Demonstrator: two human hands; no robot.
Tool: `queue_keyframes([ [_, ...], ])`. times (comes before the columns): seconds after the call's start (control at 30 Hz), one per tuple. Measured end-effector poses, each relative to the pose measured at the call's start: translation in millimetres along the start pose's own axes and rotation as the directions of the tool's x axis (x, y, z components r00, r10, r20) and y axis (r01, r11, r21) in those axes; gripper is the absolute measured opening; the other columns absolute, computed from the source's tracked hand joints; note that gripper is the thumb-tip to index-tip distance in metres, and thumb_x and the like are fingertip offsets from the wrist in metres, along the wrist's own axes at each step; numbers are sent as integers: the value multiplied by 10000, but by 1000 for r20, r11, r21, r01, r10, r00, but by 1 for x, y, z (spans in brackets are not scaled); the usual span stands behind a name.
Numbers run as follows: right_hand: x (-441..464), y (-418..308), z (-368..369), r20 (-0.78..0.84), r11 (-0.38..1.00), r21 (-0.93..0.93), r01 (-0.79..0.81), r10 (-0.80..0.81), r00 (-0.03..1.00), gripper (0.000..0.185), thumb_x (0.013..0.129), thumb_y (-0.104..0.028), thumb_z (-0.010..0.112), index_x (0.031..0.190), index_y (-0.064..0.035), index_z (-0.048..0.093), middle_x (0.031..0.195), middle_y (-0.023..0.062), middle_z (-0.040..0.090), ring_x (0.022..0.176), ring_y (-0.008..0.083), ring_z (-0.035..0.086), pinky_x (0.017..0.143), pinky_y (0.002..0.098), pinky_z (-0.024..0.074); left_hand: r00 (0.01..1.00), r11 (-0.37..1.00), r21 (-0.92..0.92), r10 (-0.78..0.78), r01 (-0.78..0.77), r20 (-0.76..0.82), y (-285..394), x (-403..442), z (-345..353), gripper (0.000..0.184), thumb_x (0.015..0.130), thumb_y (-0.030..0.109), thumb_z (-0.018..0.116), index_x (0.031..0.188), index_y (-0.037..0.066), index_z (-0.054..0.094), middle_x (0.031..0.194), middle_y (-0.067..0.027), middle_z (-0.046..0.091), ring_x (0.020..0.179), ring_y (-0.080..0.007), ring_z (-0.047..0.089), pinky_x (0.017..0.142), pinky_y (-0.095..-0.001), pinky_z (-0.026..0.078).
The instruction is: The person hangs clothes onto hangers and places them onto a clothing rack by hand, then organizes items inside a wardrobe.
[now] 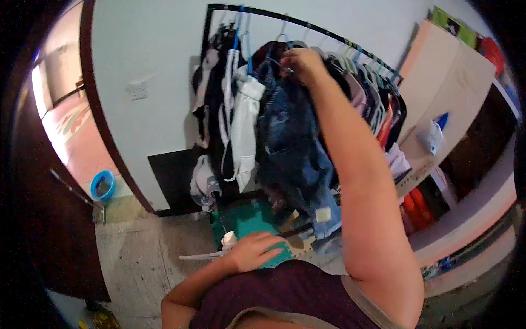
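Observation:
A black clothes rack [315,26] stands against the wall, full of garments on hangers. My right hand [300,64] is raised to the top of a dark blue denim garment [290,126], its fingers closed round the hanger or the cloth there; which one is too small to tell. White trousers [246,123] hang just left of the denim. Low in front of my body, my left hand [256,251] has its fingers somewhat apart, beside a white hanger [205,256] and a small white item [229,240]. Whether it holds the hanger is unclear.
A green mat [244,216] lies below the rack. To the left are a doorway and a blue basin [103,185] on the floor. A pale cabinet [446,77] with a hanging bag [430,136] and open shelves stands at the right.

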State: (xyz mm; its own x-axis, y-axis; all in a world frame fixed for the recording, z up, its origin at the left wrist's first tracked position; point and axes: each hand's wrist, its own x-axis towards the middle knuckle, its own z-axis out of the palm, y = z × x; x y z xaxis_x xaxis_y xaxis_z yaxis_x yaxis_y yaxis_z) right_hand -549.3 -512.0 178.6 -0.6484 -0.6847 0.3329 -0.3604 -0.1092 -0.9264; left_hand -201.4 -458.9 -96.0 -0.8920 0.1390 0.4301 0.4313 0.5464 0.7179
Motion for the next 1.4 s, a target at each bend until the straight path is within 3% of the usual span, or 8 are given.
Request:
queue_keyframes([
  [0.1, -2, 34, 12, -207, 994, -85, 70, -86, 974, 230, 789, -162, 586, 910, 34, 592, 823, 134, 614, 777, 244, 586, 627, 375, 484, 998, 999, 13, -32, 31, 50, -3, 0, 1, 316, 826, 207, 572, 1104, 59, 546, 1001, -126, 585, 924, -290, 569, 798, -360, 454],
  [0.2, -28, 66, 17, -369, 853, -397, 338, -486, 792, 411, 774, -290, 585, 990, 60, 589, 954, 228, 599, 860, 339, 568, 754, 426, 445, 997, 999, -3, -48, 48, 68, -2, 0, 0, 324, 808, 185, 589, 1101, 52, 551, 1006, -126, 592, 937, -282, 570, 809, -362, 454],
  [0.33, -101, 153, 23, -35, 546, -754, 365, -588, 808, 596, 771, -330, 595, 1220, 29, 439, 1268, 263, 384, 1160, 418, 369, 922, 447, 377, 994, 996, -38, -79, 82, 69, -5, -1, 0, 319, 785, 153, 601, 1078, 35, 559, 988, -136, 603, 922, -283, 579, 797, -362, 461],
  [0.4, -149, 167, 16, 197, 452, -862, 228, -115, 974, 529, 769, -282, 595, 1194, 9, 476, 1210, 271, 449, 1125, 413, 426, 922, 432, 390, 998, 997, -60, -49, 51, 28, -7, 0, 3, 291, 791, 152, 599, 1059, 44, 569, 952, -132, 607, 885, -291, 585, 773, -356, 460],
  [0.47, -173, 181, -1, 156, 729, -672, 132, -34, 987, 429, 768, -226, 593, 1132, -6, 536, 1105, 252, 538, 1034, 384, 517, 897, 401, 417, 999, 998, -47, -44, 44, 14, -7, 0, 6, 273, 782, 133, 604, 1038, 40, 578, 933, -130, 613, 863, -290, 593, 757, -349, 467],
  [0.6, -185, 182, -50, -146, 790, -595, 150, -290, 946, 305, 758, -165, 589, 1017, -4, 599, 960, 192, 613, 931, 354, 575, 839, 380, 451, 996, 994, -65, -84, 85, 19, -4, 7, 5, 251, 761, 82, 612, 1005, 24, 594, 939, -127, 622, 864, -263, 604, 757, -339, 478],
  [0.9, -278, 180, -164, -70, 581, -808, 99, -261, 963, 201, 801, -81, 570, 980, 8, 590, 901, 190, 601, 833, 314, 600, 728, 360, 470, 964, 965, 22, -262, 261, 51, 7, 32, -19, 270, 781, 85, 619, 1044, 36, 584, 984, -128, 599, 914, -256, 588, 776, -329, 470],
  [1.4, -311, 268, -394, -305, 701, -702, -122, -142, 942, 182, 810, -131, 556, 927, -2, 608, 834, 206, 614, 761, 354, 602, 678, 386, 473, 921, 649, 751, 354, -120, -160, 86, 391, -12, 230, 848, 169, 546, 1029, 30, 577, 1009, -121, 593, 959, -271, 567, 837, -328, 435],
])
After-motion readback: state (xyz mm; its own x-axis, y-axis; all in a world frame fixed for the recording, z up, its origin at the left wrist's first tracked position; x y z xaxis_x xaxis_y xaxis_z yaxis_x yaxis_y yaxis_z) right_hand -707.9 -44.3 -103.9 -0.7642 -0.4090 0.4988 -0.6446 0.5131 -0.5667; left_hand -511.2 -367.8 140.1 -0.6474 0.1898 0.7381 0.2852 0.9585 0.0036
